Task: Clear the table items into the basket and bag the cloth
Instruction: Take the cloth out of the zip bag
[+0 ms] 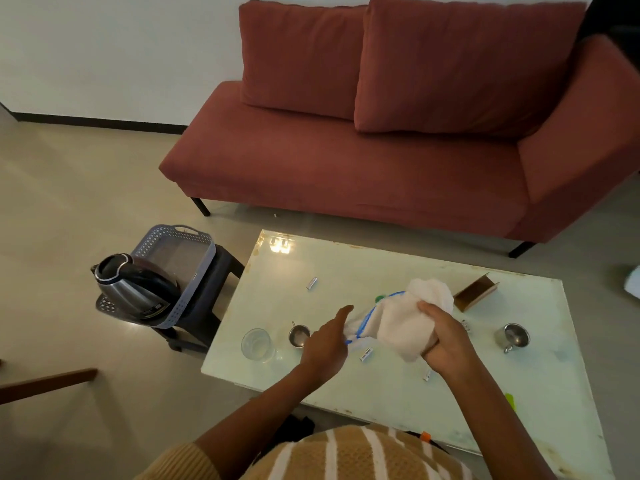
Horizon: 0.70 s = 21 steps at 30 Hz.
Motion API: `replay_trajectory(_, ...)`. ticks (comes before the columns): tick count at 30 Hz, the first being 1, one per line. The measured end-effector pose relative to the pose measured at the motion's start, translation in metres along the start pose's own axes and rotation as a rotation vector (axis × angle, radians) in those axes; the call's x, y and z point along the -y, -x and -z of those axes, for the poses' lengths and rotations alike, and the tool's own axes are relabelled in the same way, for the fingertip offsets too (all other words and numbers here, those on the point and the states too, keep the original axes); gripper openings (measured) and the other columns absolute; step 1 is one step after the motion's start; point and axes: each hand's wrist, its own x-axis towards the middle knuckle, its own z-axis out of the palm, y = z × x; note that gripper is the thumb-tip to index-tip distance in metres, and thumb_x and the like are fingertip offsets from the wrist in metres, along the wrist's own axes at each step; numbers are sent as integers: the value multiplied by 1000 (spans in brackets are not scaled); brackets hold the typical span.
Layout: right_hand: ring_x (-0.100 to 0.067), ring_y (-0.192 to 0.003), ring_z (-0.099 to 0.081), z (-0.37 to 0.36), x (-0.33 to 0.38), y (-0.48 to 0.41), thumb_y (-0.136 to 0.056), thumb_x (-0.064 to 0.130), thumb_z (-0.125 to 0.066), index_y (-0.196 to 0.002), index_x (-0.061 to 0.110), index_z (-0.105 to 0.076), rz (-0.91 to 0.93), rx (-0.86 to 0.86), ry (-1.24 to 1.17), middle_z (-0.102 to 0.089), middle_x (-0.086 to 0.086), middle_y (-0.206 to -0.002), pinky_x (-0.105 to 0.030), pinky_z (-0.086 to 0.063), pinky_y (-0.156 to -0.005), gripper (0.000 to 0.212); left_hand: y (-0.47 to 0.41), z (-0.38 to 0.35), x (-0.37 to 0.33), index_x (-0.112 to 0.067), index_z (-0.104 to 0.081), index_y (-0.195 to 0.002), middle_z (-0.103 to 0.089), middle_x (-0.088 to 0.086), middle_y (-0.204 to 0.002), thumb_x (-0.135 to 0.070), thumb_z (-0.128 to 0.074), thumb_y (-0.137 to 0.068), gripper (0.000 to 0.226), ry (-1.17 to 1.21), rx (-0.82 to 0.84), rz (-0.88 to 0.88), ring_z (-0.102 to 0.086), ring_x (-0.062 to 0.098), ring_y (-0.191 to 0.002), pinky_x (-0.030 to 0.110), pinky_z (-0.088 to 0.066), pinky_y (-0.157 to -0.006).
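A white cloth [412,318] is bunched above the middle of the glass table [381,393], with my right hand [446,337] shut on its right side. A clear bag with a blue zip edge [367,320] wraps the cloth's left end, and my left hand [327,344] pinches that bag's mouth. The grey basket [204,268] stands on a dark stool left of the table. A steel kettle [133,284] lies inside it.
On the table are a clear glass [257,344], a small steel cup [298,335], a steel mug [513,336], a brown box [476,292] and several small batteries [312,283]. A red sofa [381,150] stands behind the table.
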Motion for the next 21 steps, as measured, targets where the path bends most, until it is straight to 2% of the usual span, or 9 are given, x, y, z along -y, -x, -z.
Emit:
replay_trajectory(3, -24, -91, -57, 1, -2, 4, -88, 7, -57, -116, 9, -47, 17, 116, -58, -60, -10, -100, -40, -50, -72, 30, -3, -13, -4, -29, -25, -142, -67, 6, -108, -14, -40, -93, 54, -43, 25, -34, -64, 26, -93, 34, -47, -73)
replay_trajectory(5, -27, -96, -59, 0, -3, 6, -86, 5, -59, -118, 6, -50, 59, 153, -8, -62, -13, -103, -41, -51, -74, 33, -5, -17, -5, -29, -27, -139, -67, 9, -103, -8, -35, -89, 55, -88, 40, -38, -63, 29, -90, 32, -40, -64)
replay_trajectory(7, -29, -100, -60, -2, -3, 9, -85, 5, -61, -117, 5, -55, 77, 193, 48, -63, -16, -109, -41, -52, -78, 33, -4, -18, -5, -28, -27, -140, -66, 13, -102, -5, -34, -88, 57, -136, 65, -30, -62, 32, -90, 30, -35, -63)
replay_trajectory(10, -25, -95, -60, -2, 7, 12, -84, 3, -60, -103, 8, -61, 133, 209, 72, -65, -11, -100, -40, -50, -83, 19, -7, -21, 0, -27, -28, -139, -66, 14, -104, -7, -37, -88, 55, -119, 144, 20, -62, 33, -93, 32, -41, -68)
replay_trajectory(12, -22, -90, -60, 1, 20, 14, -85, 1, -57, -103, 7, -60, 190, 184, 11, -66, -7, -94, -40, -48, -85, 20, -12, -21, 7, -25, -33, -136, -68, 12, -103, -7, -39, -86, 54, 88, 232, 92, -64, 32, -91, 33, -52, -71)
replay_trajectory(14, -20, -90, -59, 8, 35, 14, -85, 2, -56, -104, 10, -59, 236, 133, -61, -65, -4, -96, -40, -46, -87, 22, -10, -15, 9, -25, -41, -132, -66, 12, -99, -4, -38, -88, 48, 501, 326, 222, -63, 30, -79, 27, -52, -59)
replay_trajectory(16, -20, -95, -57, 19, 47, 13, -84, 3, -57, -108, 14, -58, 266, 65, -84, -62, -5, -105, -39, -46, -87, 26, -6, -8, 9, -30, -47, -123, -65, 13, -101, -10, -37, -95, 37, 838, 401, 327, -63, 27, -72, 25, -52, -58)
replay_trajectory(18, -23, -101, -53, 31, 57, 9, -83, 3, -59, -123, 11, -51, 302, 10, -78, -57, -7, -117, -38, -46, -84, 41, -8, -8, 11, -35, -49, -118, -66, 11, -106, -20, -37, -99, 28, 944, 419, 357, -67, 27, -76, 30, -57, -67)
replay_trajectory(21, -24, -101, -46, 44, 62, -5, -83, 4, -61, -127, 9, -47, 334, -68, 33, -50, -10, -118, -32, -44, -74, 46, -18, -16, 11, -35, -48, -122, -60, 6, -115, -41, -36, -98, 27, 981, 385, 410, -67, 29, -91, 34, -58, -72)
